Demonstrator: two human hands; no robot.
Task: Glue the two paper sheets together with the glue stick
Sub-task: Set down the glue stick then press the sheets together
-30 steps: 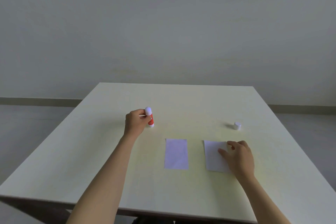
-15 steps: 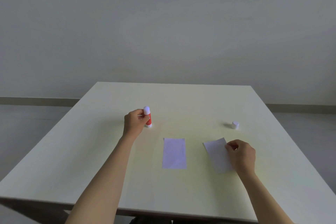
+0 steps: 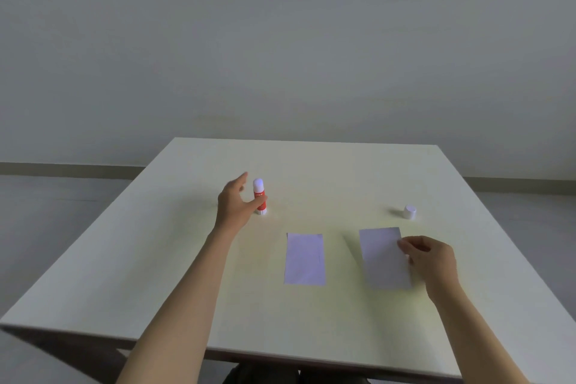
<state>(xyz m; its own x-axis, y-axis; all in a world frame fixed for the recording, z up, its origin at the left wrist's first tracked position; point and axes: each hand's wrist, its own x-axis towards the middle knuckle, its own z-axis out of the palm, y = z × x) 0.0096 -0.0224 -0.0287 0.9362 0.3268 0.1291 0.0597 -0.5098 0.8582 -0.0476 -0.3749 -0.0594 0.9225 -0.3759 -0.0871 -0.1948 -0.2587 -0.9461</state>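
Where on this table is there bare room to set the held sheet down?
The table is bare all along the near edge, across the far half, and on the left past the left hand. A narrow strip separates the flat sheet from the held sheet. It is crowded only around the glue stick and cap.
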